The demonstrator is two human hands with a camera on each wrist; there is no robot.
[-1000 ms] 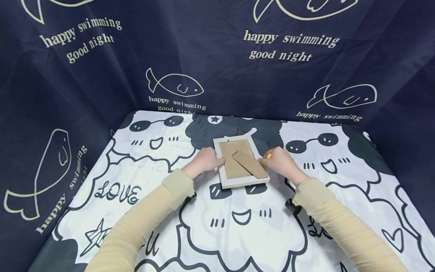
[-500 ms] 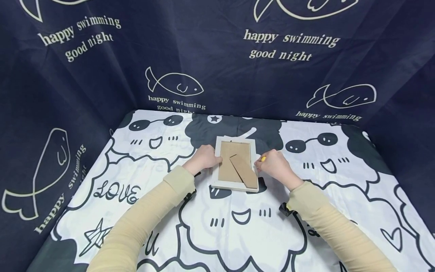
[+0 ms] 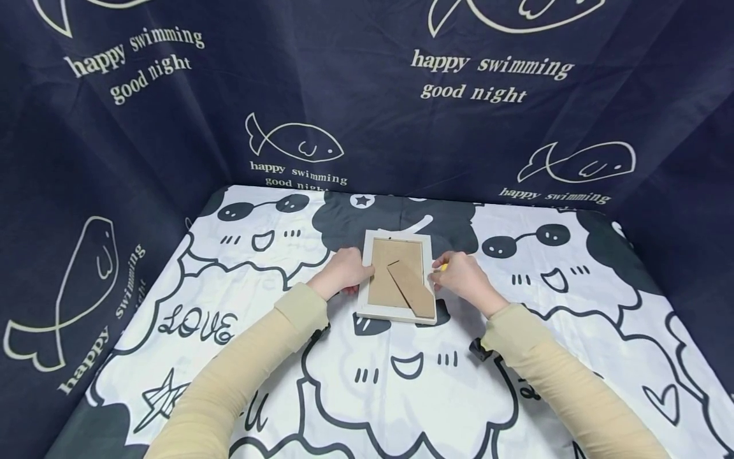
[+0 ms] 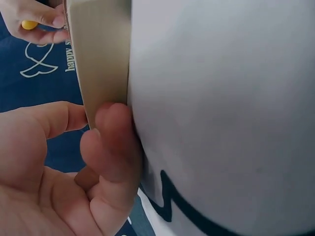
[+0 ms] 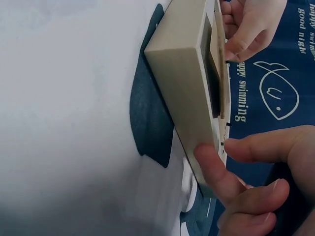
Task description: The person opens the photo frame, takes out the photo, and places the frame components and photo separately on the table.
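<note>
A white picture frame (image 3: 395, 313) lies back side up on the cloth, showing its brown backing board (image 3: 378, 290) and slanted easel leg (image 3: 414, 290). My left hand (image 3: 346, 271) grips its left side, thumb on top and curled fingers (image 4: 115, 147) against the edge. At the opposite side my right hand (image 3: 461, 277) has one fingertip (image 5: 209, 157) on the outer edge and another over the back, beside small dark tabs (image 5: 222, 143). A yellow rounded end (image 4: 29, 24) of a slim thing pokes out of the right hand's grasp; the rest is hidden by the fingers.
A white cloth with black cartoon prints (image 3: 407, 395) covers the table. Navy curtains (image 3: 367, 95) with fish drawings and lettering rise behind and at both sides. Dark wrist cameras (image 3: 480, 349) sit under the sleeves.
Within the last second the frame has turned from a tilt to nearly straight and come down flatter. My right hand has shifted slightly left, its fingers now spread more at the frame's edge.
</note>
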